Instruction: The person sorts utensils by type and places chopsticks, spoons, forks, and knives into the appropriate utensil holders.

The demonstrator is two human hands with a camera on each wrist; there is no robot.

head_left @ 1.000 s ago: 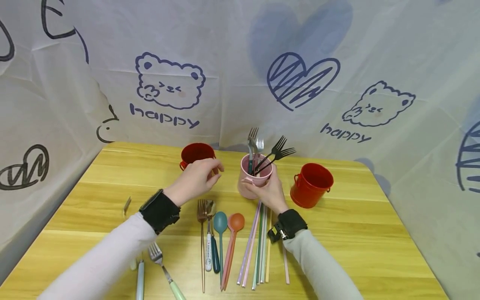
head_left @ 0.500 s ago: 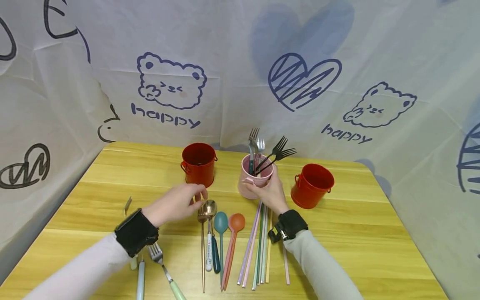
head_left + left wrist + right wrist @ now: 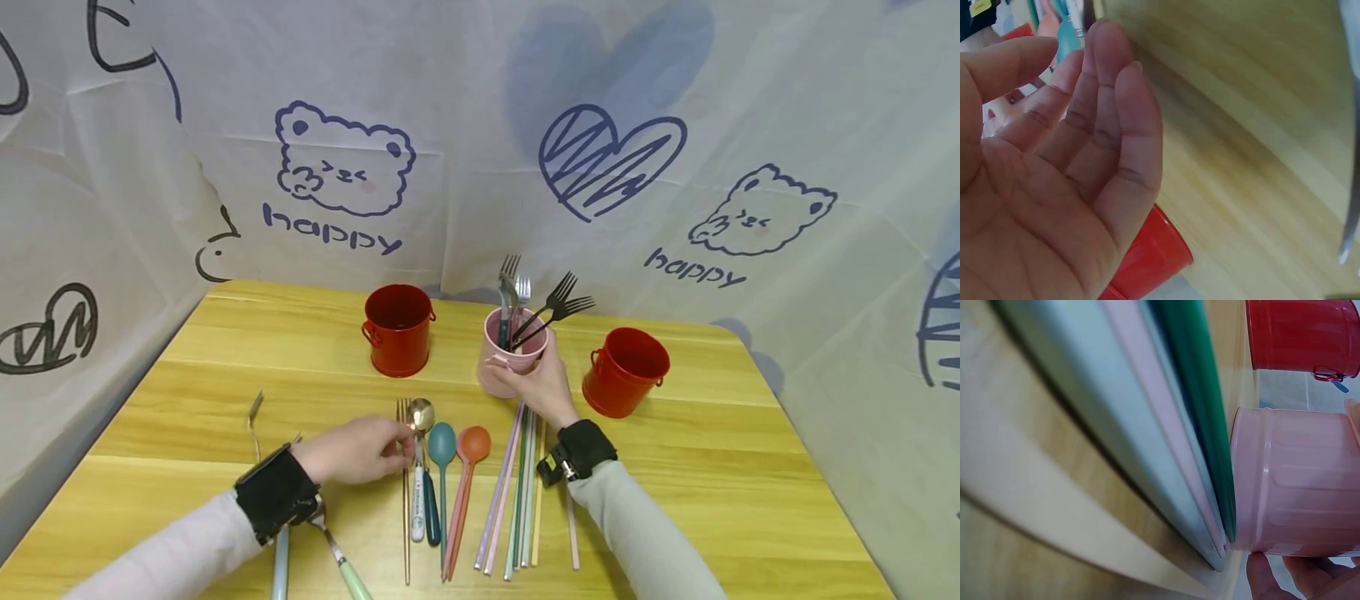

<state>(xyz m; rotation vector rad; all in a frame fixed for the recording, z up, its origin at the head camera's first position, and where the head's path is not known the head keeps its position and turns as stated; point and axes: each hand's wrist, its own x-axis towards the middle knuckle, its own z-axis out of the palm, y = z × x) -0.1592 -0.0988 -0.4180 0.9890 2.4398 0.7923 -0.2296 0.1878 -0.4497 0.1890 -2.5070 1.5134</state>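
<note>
My right hand (image 3: 546,387) grips the pink bucket (image 3: 491,375) near its rim. Several forks stand in that bucket, among them a black fork (image 3: 573,307) leaning right. In the right wrist view, fingertips (image 3: 1262,575) rest against the pink wall. Loosely bent and holding nothing that shows, my left hand (image 3: 356,450) hovers at the copper-coloured fork (image 3: 407,525); whether it touches the fork cannot be told. Next to that fork lies a spoon (image 3: 422,414) with a white handle. The left wrist view shows the palm (image 3: 1029,212) bare.
One red bucket (image 3: 399,333) stands back left, another red bucket (image 3: 622,375) at right. Teal spoon (image 3: 442,443), orange spoon (image 3: 474,444) and several chopsticks (image 3: 510,483) lie in the middle. A green-handled fork (image 3: 348,571) and a blue handle (image 3: 281,558) lie front left.
My left hand has come from in front of the left red bucket down towards me, to the copper-coloured fork. My right hand keeps its grip on the pink bucket.
</note>
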